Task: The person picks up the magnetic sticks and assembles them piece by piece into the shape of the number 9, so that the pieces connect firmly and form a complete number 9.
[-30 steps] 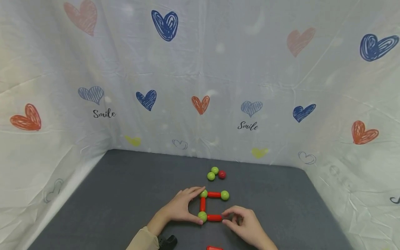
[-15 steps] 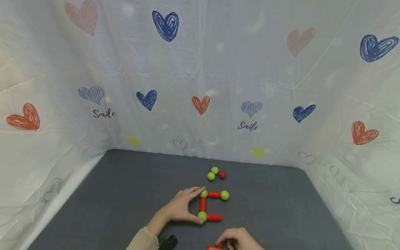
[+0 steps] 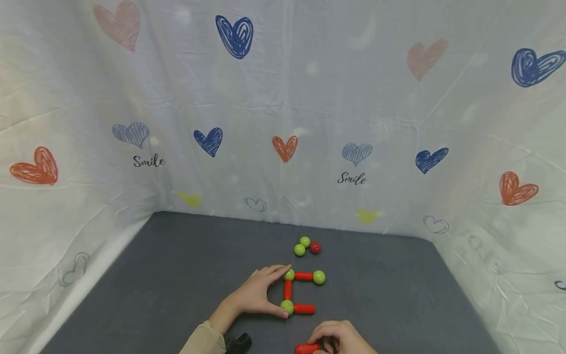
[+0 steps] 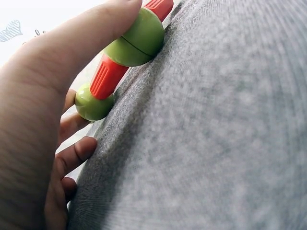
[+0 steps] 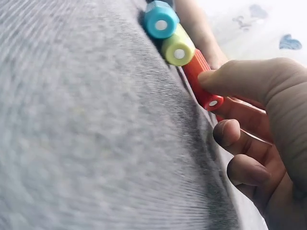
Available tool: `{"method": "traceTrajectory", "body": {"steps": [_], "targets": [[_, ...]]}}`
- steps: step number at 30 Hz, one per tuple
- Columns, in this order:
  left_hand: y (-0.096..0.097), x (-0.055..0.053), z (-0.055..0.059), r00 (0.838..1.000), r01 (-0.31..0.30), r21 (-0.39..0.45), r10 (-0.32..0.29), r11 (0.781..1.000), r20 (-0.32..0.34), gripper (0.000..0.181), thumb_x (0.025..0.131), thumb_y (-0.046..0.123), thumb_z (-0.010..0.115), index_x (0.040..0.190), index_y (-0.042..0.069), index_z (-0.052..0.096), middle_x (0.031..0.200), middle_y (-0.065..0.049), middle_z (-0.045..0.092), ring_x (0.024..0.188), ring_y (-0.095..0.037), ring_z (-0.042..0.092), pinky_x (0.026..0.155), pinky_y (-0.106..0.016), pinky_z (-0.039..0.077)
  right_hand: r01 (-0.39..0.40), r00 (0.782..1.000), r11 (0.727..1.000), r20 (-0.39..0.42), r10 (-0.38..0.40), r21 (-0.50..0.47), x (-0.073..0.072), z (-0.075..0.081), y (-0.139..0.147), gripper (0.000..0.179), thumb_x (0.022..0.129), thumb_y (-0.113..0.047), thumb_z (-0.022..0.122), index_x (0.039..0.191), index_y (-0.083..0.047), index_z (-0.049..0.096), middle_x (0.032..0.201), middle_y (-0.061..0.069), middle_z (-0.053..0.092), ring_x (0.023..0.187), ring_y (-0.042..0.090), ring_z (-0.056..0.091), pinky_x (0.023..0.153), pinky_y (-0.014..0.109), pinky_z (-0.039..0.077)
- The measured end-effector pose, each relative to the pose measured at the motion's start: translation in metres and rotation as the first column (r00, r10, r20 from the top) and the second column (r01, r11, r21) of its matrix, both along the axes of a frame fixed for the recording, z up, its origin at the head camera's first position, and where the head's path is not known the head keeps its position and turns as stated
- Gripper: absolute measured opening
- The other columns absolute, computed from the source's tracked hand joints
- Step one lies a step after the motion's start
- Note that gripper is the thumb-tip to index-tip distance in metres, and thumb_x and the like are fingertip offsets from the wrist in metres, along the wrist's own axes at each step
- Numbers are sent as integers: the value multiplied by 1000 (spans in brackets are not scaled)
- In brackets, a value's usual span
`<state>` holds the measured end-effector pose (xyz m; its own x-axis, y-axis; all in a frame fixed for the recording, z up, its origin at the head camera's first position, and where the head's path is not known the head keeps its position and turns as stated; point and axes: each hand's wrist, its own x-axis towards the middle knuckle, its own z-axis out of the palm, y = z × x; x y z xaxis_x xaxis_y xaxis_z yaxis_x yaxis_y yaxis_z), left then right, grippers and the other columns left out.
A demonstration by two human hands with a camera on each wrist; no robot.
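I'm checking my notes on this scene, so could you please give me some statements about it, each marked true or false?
1. The left hand holds the frame of balls and rods. True.
2. The right hand grips a green ball. False: it pinches a red rod.
3. The three loose balls beyond the frame are all green. False: the rightmost ball is red.
4. The right wrist view shows a blue rod and a yellow-green rod. True.
5. The frame's near rod has a ball at each end. False: its right end is bare.
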<state>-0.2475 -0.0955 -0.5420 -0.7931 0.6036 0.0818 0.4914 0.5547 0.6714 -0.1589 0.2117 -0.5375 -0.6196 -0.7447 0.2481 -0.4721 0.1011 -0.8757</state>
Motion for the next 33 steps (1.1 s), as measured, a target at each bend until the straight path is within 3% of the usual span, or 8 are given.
{"method": "traceTrajectory", "body": {"steps": [2, 6, 10, 14, 20, 27, 30, 33], "targets": [[0, 0, 0, 1000, -1, -2, 1, 1000, 2, 112, 76, 68, 87, 168, 26, 36, 162, -1, 46, 149, -31, 44, 116, -75, 26, 47, 999, 999, 16, -47, 16, 1, 4, 2, 14, 101, -6, 73, 114, -7, 78, 99, 12, 75, 66, -10, 50, 48, 15, 45], [-1, 0, -1, 1000, -1, -6, 1, 1000, 9, 112, 77, 69, 86, 168, 27, 35, 163, -1, 46, 149, -31, 44, 116, -75, 27, 146, 989, 988, -31, -144, 51, -3, 11, 6, 14, 101, -12, 74, 114, -14, 78, 99, 4, 75, 65, -9, 51, 48, 18, 45], [-2, 0, -3, 1000, -2, -9, 2, 1000, 5, 112, 77, 69, 86, 168, 27, 35, 163, 0, 45, 149, -31, 44, 116, -75, 27, 264, 962, 962, -88, -258, 65, -11, 17, 12, 14, 99, -15, 78, 113, -18, 79, 99, -1, 76, 62, -6, 52, 47, 21, 46], [-3, -1, -4, 1000, -3, -10, 2, 1000, -4, 112, 77, 68, 86, 168, 27, 36, 163, 0, 45, 150, -31, 43, 115, -77, 25, 409, 910, 909, -115, -399, 83, -24, 21, 19, 14, 95, -18, 82, 108, -22, 80, 98, -4, 75, 58, -4, 51, 46, 22, 45], [-2, -1, -3, 1000, 2, -3, -2, 1000, -6, 113, 76, 69, 86, 168, 27, 36, 163, 0, 46, 150, -31, 43, 115, -76, 25, 579, 811, 812, -157, -564, 74, -45, 18, 29, 14, 92, -15, 85, 104, -21, 81, 74, -7, 65, 53, -1, 46, 45, 23, 41], [-2, -2, -4, 1000, 10, -8, -10, 1000, -11, 113, 77, 70, 85, 168, 28, 34, 163, 1, 45, 149, -30, 44, 116, -74, 26, 678, 734, 732, -121, -668, 74, -63, 10, 36, 16, 89, -9, 86, 101, -18, 82, 62, -6, 59, 50, 2, 46, 47, 22, 40], [-2, -2, -4, 1000, 10, -8, -10, 1000, -16, 113, 77, 70, 85, 168, 28, 34, 163, 1, 45, 149, -30, 44, 115, -73, 27, 691, 723, 718, -90, -685, 82, -67, 7, 36, 15, 89, -9, 86, 102, -17, 82, 61, -5, 59, 50, 3, 47, 48, 21, 39], [-1, -2, -4, 1000, 10, -6, -11, 1000, -15, 113, 77, 70, 85, 168, 27, 35, 163, 1, 45, 149, -30, 44, 115, -74, 27, 683, 730, 725, -46, -682, 81, -67, 4, 36, 14, 90, -8, 85, 103, -12, 82, 61, -4, 59, 49, 3, 46, 48, 21, 38]]}}
